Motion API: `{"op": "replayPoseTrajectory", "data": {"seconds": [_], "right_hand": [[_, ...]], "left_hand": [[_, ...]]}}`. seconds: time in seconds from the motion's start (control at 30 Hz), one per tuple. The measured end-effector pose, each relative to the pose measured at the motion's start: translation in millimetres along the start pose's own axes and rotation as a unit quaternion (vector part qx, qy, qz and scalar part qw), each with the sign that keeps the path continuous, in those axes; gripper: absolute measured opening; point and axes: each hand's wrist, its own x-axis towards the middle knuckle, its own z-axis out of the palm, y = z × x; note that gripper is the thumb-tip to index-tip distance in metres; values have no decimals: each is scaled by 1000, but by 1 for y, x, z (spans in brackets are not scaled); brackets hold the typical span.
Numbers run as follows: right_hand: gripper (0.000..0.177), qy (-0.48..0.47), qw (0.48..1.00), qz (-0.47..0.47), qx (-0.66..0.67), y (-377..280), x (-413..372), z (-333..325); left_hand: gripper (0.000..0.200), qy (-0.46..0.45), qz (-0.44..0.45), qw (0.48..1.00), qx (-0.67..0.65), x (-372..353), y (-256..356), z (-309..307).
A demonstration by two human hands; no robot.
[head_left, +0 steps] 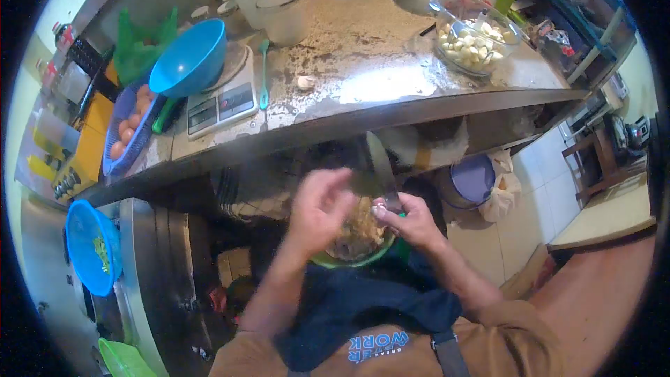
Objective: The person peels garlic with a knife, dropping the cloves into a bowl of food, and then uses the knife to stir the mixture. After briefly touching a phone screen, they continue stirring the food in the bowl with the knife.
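In my right hand point(413, 222) is a knife point(380, 167), its blade pointing up and away from me. A small whitish piece, perhaps a garlic clove point(379, 207), shows at the right thumb. My left hand point(319, 211) is slightly blurred, with thumb and fingers apart and nothing visible in it. Below both hands, a green bowl point(349, 262) sits at my lap, holding brownish, papery material point(363, 227) that looks like garlic heads and skins. The hands hide part of its contents.
On the counter point(335, 42) stand a clear bowl of peeled cloves point(478, 45), a kitchen scale point(223, 105), a tilted blue bowl point(188, 59), a green spoon point(264, 77), a loose clove point(306, 82) and a basket of eggs point(129, 129). A bucket point(473, 181) is on the floor.
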Motion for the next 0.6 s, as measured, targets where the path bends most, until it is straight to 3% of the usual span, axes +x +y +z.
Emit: {"op": "replayPoseTrajectory", "data": {"seconds": [0.07,0.1,0.13,0.17,0.23,0.3,0.37,0.53,0.57,0.6], "right_hand": [[23,-17,999,-29,-40,3,3,2],[23,-34,989,-89,-112,0,5,4],[22,-50,971,-148,-181,-3,7,6],[22,-51,971,-145,-182,-6,6,9],[22,-94,977,-61,-179,-17,2,14],[23,-93,971,-68,-210,-21,0,18],[28,-104,955,-100,-257,-17,3,17],[36,-139,952,-107,-250,-23,11,19],[34,-113,968,-109,-198,-20,12,23],[32,-87,979,-112,-147,-17,12,26]], "left_hand": [[38,-66,-115,974,-183,-32,-17,29],[38,-63,-117,974,-185,-43,-19,39],[38,-57,-177,939,-289,-53,-20,46],[39,-51,-235,889,-389,-60,-22,51],[34,-32,-251,888,-383,-67,-29,53],[31,-11,-271,886,-376,-74,-37,50],[27,-63,-235,953,-180,-78,-45,46],[21,14,-224,947,-228,-72,-33,49],[19,22,-252,931,-264,-70,-34,49],[17,27,-305,879,-365,-68,-36,49]]}}
